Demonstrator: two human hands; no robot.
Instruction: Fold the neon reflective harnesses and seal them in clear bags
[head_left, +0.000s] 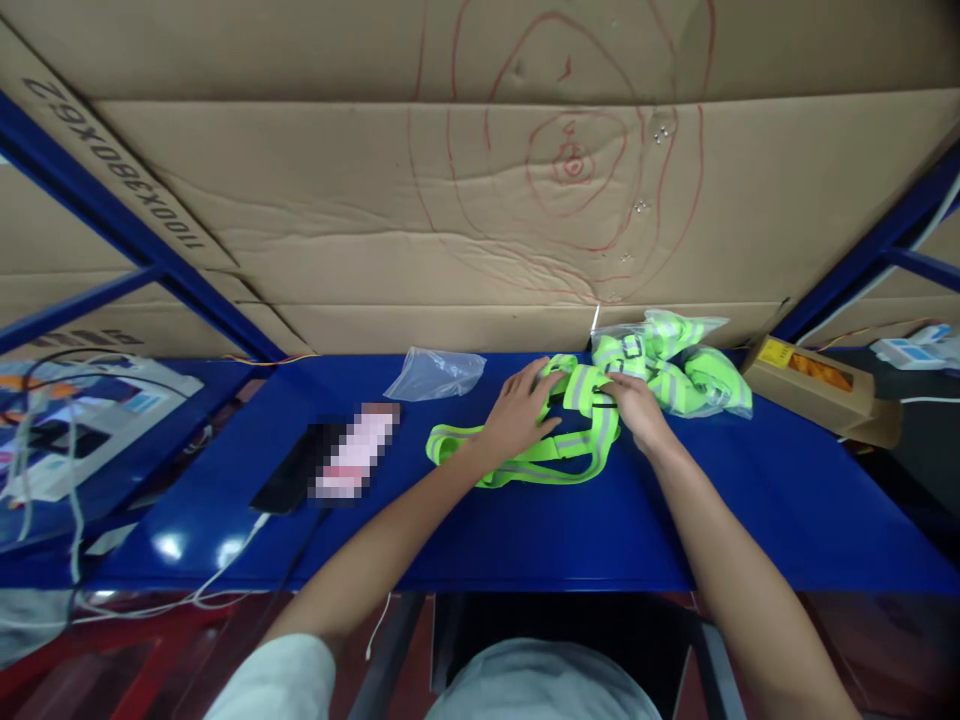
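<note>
A long, bright green cloth strap with a shiny grey stripe (602, 440) lies on the shiny blue tabletop (525, 550), right between the two hands. Its bunched-up top part sits between the fingers, and one loose loop comes down toward the person, while another end pokes out to the left, past the left wrist. The left hand (516, 410) has its fingers spread apart over the left side of the bunch, but I cannot tell if it grips any of it. The right hand (637, 405) has its fingers close together, pinching the bunch at its right side. Just behind the right hand are clear plastic bags with more green straps inside (667, 370). A flat, clear plastic bag (436, 374) lies behind and to the left of the left hand.
</note>
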